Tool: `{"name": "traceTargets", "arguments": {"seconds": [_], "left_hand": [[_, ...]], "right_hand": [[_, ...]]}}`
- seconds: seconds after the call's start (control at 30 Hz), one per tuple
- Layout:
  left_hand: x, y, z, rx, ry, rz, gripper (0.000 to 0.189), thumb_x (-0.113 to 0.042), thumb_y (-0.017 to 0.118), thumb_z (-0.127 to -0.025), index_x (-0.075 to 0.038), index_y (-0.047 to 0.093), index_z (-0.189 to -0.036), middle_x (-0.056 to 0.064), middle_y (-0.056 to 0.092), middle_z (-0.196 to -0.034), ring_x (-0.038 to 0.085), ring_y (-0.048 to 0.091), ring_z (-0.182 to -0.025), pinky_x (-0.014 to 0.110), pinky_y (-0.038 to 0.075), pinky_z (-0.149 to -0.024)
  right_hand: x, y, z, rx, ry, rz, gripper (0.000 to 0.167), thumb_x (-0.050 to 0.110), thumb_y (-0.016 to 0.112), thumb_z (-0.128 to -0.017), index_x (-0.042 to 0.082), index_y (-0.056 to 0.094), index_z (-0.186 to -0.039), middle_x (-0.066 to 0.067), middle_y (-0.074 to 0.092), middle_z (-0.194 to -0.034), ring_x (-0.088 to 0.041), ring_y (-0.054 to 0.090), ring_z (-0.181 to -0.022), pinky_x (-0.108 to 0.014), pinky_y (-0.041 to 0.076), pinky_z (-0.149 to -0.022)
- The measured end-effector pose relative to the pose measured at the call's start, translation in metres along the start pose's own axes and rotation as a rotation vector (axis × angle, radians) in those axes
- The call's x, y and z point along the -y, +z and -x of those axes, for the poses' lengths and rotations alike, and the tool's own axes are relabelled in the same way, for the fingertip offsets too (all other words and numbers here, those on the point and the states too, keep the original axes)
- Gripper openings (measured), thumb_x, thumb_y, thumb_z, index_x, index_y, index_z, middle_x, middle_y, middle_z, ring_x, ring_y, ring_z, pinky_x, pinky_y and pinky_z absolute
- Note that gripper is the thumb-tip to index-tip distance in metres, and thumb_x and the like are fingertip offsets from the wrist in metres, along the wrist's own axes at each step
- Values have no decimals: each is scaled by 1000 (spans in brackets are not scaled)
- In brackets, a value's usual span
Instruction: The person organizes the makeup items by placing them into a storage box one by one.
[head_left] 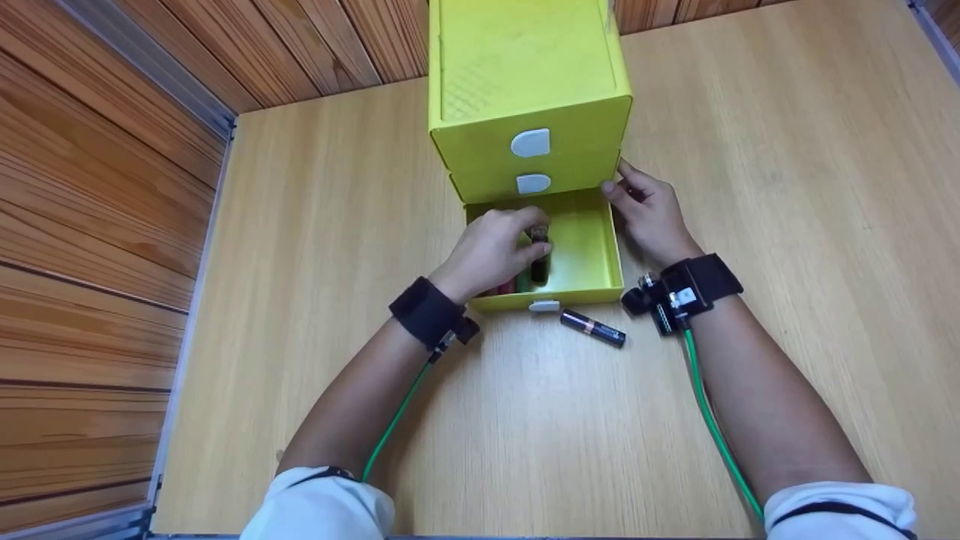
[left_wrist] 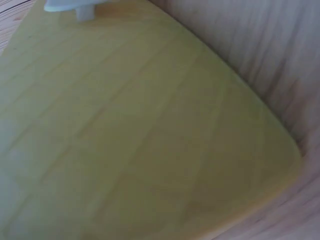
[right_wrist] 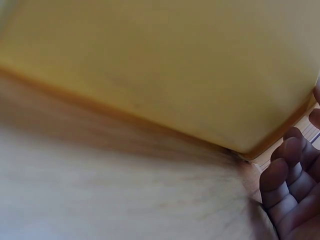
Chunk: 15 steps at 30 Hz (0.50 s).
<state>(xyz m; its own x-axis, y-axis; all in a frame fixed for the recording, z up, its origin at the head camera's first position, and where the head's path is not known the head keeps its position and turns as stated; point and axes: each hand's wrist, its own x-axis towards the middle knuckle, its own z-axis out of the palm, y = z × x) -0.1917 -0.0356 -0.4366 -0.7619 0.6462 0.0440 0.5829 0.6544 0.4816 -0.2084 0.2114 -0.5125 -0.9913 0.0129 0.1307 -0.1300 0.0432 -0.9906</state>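
A yellow drawer unit [head_left: 532, 67] stands at the back, its bottom drawer [head_left: 592, 247] pulled out. My left hand [head_left: 491, 247] reaches over that drawer and pinches a small dark tube [head_left: 539, 270] between thumb and fingers, held upright inside it. Other small items, pink and green, lie partly hidden under this hand. At the unit's lower right front corner, my right hand [head_left: 652, 214] grips the edge with thumb and index finger. The right wrist view shows its other fingers [right_wrist: 274, 175] loosely curled beside the yellow wall. The left wrist view shows only the drawer's front [left_wrist: 140, 125].
A black lipstick tube [head_left: 592, 328] with a rose-gold band lies on the wooden table [head_left: 525, 435] just before the drawer. White tabs [head_left: 530, 142] mark the upper drawers. Wood-panelled walls [head_left: 90, 225] bound the left and back. Green cables [head_left: 705, 397] trail from both wrists.
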Motion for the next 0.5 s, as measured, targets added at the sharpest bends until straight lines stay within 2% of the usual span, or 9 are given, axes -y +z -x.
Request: {"name": "traceTargets", "arguments": {"seconds": [0.13, 0.33, 0.5], "left_hand": [[1, 2, 0, 22, 0, 13, 33, -25, 68, -93, -7, 65, -121, 2, 70, -109, 11, 65, -98, 26, 51, -81], [3, 6, 1, 68, 5, 24, 33, -25, 68, -94, -5, 67, -120, 4, 70, -112, 15, 65, -100, 28, 51, -84], [5, 8, 3, 77, 27, -46, 31, -27, 68, -94, -6, 70, -117, 4, 66, -108, 15, 62, -95, 28, 50, -80]], "right_hand": [[4, 1, 1, 12, 4, 1, 48, 26, 64, -96, 18, 49, -141, -2, 44, -72, -13, 40, -64, -24, 37, -55], [26, 5, 10, 26, -5, -6, 48, 22, 63, -97, 12, 48, -141, -2, 42, -72, -13, 39, -65, -23, 36, -57], [32, 6, 12, 29, -9, -6, 47, 23, 63, -96, 14, 49, -140, -2, 44, -72, -13, 40, -65, -24, 37, -56]]}}
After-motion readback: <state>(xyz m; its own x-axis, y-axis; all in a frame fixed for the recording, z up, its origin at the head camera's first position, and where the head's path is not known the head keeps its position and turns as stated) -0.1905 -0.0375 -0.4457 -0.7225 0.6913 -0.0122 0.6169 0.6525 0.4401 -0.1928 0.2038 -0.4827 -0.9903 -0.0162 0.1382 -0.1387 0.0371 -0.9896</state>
